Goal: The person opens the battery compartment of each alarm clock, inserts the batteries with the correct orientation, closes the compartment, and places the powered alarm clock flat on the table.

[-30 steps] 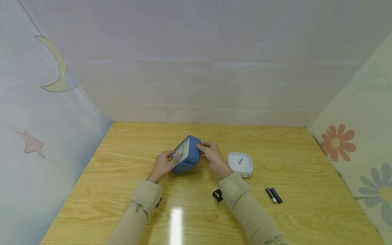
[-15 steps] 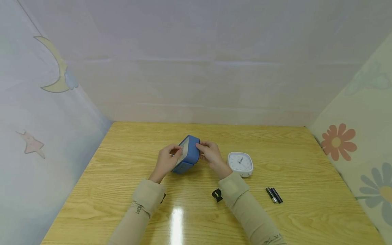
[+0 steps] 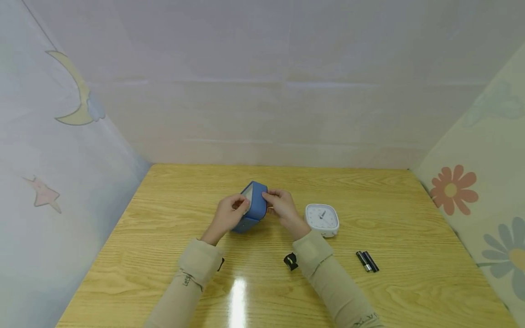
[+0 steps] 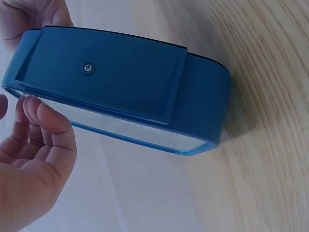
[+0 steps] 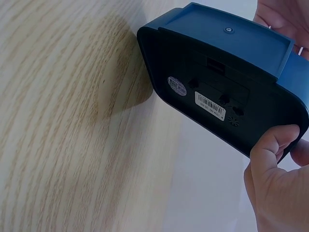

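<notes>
A blue alarm clock (image 3: 259,202) is tilted at mid-table, its pale face turned to the left. At its right end my right hand (image 3: 284,207) grips it; thumb and fingers clasp a corner of the black back (image 5: 207,72), which carries a barcode label (image 5: 210,106). My left hand (image 3: 230,213) is in front of the face, fingers loosely bent and fingertips right at the face's edge in the left wrist view. A gap separates the thumb from those fingers. On the blue casing (image 4: 111,72) sits a single screw (image 4: 88,67). Most of the face is hidden.
A white clock (image 3: 321,217) lies face up to the right of my right hand. Two dark batteries (image 3: 367,262) lie side by side farther right on the wooden table (image 3: 164,191). Printed cloth walls (image 3: 262,114) border the table's back and sides.
My left hand has left the clock's left edge and moved right and slightly up across its face, fingers drawing closer to the right end. The right hand and clock have barely moved.
</notes>
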Demonstrator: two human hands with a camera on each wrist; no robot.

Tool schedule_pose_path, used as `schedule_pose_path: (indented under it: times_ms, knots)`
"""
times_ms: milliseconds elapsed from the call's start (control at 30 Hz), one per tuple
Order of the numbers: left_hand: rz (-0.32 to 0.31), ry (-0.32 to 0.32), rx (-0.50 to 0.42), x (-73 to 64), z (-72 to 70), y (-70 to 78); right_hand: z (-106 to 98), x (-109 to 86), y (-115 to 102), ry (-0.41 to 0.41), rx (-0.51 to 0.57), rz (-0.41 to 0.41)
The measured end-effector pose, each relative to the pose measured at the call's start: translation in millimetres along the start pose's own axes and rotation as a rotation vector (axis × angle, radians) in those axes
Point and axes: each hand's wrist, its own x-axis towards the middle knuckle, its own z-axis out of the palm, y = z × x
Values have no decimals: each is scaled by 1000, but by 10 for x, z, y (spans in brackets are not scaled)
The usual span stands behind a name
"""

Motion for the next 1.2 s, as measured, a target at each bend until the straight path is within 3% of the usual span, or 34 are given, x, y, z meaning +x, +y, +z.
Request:
schedule_pose_path:
  times_ms: [333,667,933,1200]
  knots:
    - [22,-56,-19,-15,-29,10,-1,14,3,10,-8,7]
    - [-37,-84,28,-16,-54,-2,6,14,-3,8,-14,3]
    - [-48,-121,13,-36,-77,69,2,-2,-23,3,-18,0]
    - [-51,-120,18,-30,-69,9,13,-6,-49,4,-16,-6]
